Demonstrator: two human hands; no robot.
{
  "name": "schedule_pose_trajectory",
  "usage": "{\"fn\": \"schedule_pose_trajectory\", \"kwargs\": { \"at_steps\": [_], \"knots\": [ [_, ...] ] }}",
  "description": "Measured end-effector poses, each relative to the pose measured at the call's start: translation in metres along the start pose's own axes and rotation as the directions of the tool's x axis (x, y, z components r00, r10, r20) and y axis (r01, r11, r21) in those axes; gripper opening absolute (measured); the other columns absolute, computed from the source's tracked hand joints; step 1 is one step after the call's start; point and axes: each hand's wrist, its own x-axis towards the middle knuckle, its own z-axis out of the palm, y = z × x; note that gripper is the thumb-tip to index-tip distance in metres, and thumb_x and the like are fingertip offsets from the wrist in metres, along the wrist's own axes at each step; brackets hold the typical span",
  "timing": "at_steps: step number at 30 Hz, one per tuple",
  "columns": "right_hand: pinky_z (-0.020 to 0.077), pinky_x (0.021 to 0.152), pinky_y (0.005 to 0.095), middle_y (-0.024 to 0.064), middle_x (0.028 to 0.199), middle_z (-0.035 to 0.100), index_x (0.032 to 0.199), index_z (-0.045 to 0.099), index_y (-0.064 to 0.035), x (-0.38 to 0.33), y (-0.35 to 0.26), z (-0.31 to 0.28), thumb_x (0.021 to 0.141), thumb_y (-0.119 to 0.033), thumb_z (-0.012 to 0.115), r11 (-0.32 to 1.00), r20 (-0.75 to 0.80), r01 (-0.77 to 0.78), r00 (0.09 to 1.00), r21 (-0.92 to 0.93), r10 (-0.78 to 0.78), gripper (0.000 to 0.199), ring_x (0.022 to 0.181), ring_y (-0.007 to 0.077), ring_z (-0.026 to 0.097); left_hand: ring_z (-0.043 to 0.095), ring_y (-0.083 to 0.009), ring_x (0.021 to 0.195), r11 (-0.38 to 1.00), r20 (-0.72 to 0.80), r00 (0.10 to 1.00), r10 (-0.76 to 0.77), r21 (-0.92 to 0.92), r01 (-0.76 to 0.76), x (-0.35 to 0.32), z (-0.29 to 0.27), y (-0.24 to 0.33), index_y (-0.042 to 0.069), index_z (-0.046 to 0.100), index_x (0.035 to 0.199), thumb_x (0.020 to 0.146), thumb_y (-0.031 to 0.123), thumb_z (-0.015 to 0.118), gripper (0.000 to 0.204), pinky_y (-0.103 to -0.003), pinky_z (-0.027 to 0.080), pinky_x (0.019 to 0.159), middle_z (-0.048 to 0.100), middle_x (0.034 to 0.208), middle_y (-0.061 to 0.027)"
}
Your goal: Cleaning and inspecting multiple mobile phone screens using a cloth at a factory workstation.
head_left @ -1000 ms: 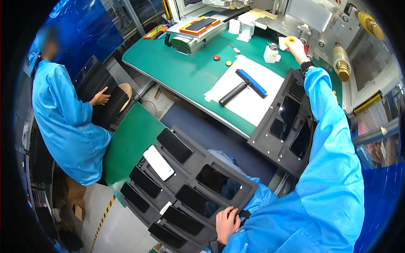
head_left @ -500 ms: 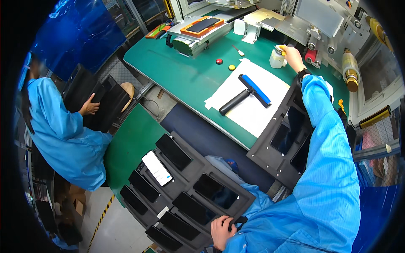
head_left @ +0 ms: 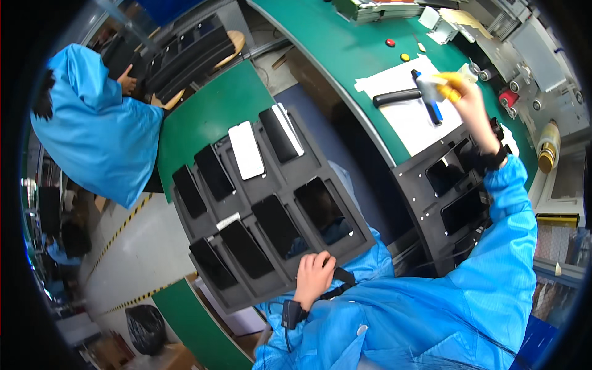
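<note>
Left to right, placing everything against the black moulded multi-pocket tray [head_left: 265,203] lying across the lap.

Far left of the tray: co-worker in a blue smock [head_left: 92,135] bending over a stack of dark trays, not involved.

Resting in an upper pocket of the tray: white flat phone-shaped slab [head_left: 245,149]; other pockets showing dark slabs or gaps.

At the tray's near edge: left hand [head_left: 314,277] clamping the rim, fingers curled over it, same grip as half a second ago.

Tray's long axis probably running lower left to upper right, far end pointing at the green curved bench [head_left: 333,49]; fisheye bending making this unsure.

Right of the tray, above it: right hand [head_left: 468,105] now pulling back from the far machine, hovering over the white paper sheet [head_left: 407,117] and the black-handled blue roller [head_left: 425,92]. Fingertips pinching together on a small pale yellow strip [head_left: 445,83], blurred, seemingly lengthwise left-right, free end pointing left. Suggesting a piece just fetched and coming back toward the tray.
</note>
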Motion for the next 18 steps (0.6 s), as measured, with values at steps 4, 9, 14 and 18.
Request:
{"fn": "schedule_pose_trajectory", "kwargs": {
  "at_steps": [4,9,14,18],
  "knots": [
    [0.0484,0.081,0.0257,0.0041,0.098,0.065,0.109,0.063,-0.0005,-0.066,-0.129,0.071,0.089,-0.013,0.065,0.799,0.529,-0.472,0.816,0.373,0.235,0.023,0.090,0.0092,0.059,0.052,-0.0266,0.093,0.996,-0.077,0.996,-0.049,-0.075,0.043,0.002,-0.011,0.005,0.008,0.061,0.098,0.073,0.019,0.070,0.029,-0.039,0.041,0.085,0.054,0.108,-0.0071],
    [0.0504,0.083,0.0267,0.0068,0.097,0.067,0.105,0.065,0.0006,-0.128,-0.193,0.116,0.086,-0.012,0.070,0.578,0.770,-0.676,0.626,0.458,0.123,0.023,0.091,0.0123,0.063,0.056,-0.0188,0.082,0.810,-0.435,0.850,-0.296,-0.586,-0.017,0.013,-0.053,0.034,0.000,0.058,0.099,0.075,0.008,0.075,0.031,-0.029,0.049,0.072,0.054,0.103,-0.0122],
    [0.0505,0.089,0.0298,0.0098,0.106,0.065,0.108,0.064,0.0004,-0.169,-0.215,0.133,0.085,-0.008,0.070,0.706,0.658,-0.419,0.748,0.571,-0.088,0.026,0.100,0.0169,0.062,0.059,-0.0138,0.090,0.600,-0.290,0.863,-0.415,-0.799,0.020,0.011,-0.081,0.053,-0.005,0.057,0.103,0.081,0.003,0.071,0.027,-0.026,0.047,0.085,0.057,0.097,-0.0072],
    [0.0513,0.088,0.0299,0.0110,0.106,0.065,0.105,0.066,0.0001,-0.193,-0.228,0.148,0.084,-0.008,0.070,0.577,0.681,-0.581,0.730,0.574,0.059,0.023,0.099,0.0185,0.063,0.063,-0.0136,0.094,0.404,-0.091,0.896,-0.434,-0.909,0.103,-0.004,-0.075,0.041,-0.005,0.059,0.103,0.084,0.000,0.066,0.021,-0.026,0.049,0.084,0.063,0.099,-0.0086]
  ]
}}
